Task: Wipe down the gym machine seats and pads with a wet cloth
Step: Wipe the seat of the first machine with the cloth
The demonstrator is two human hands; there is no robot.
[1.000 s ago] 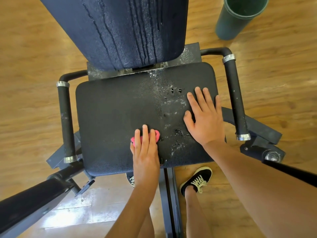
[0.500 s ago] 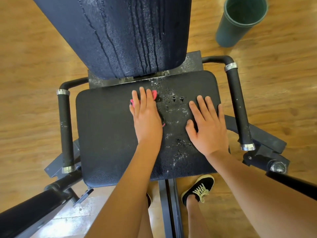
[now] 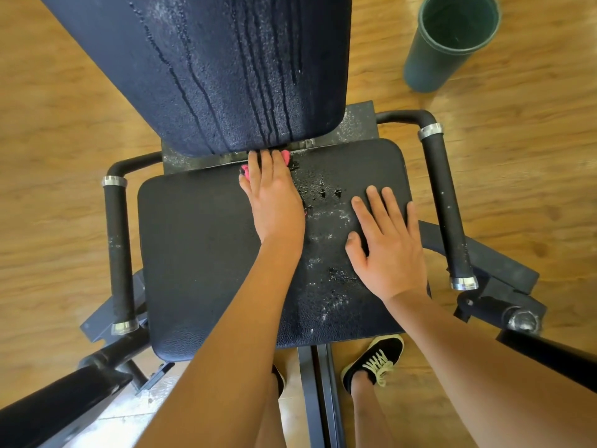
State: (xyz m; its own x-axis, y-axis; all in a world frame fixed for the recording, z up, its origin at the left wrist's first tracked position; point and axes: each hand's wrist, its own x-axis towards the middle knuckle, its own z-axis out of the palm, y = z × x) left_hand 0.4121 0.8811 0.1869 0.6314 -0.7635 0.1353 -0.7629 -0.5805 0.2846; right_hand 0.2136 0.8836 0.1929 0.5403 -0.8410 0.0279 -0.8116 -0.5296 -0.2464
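A black padded seat (image 3: 200, 253) of a gym machine lies below me, with water drops and smears across its right half. Its dark back pad (image 3: 226, 69) rises behind it, streaked with running water. My left hand (image 3: 273, 198) presses a pink cloth (image 3: 285, 156) flat against the seat's far edge, just under the back pad; only the cloth's edges show past my straight fingers. On the seat's right side my right hand (image 3: 387, 244) rests flat, fingers spread, holding nothing.
Black foam-covered handle bars stand at the left (image 3: 119, 253) and right (image 3: 447, 208) of the seat. A dark green bucket (image 3: 449, 43) stands on the wooden floor at the far right. My feet in black shoes (image 3: 374, 363) are by the frame's centre rail.
My left hand has slid the pink cloth from the seat's near edge to its far edge under the back pad. My right hand has stayed flat on the seat.
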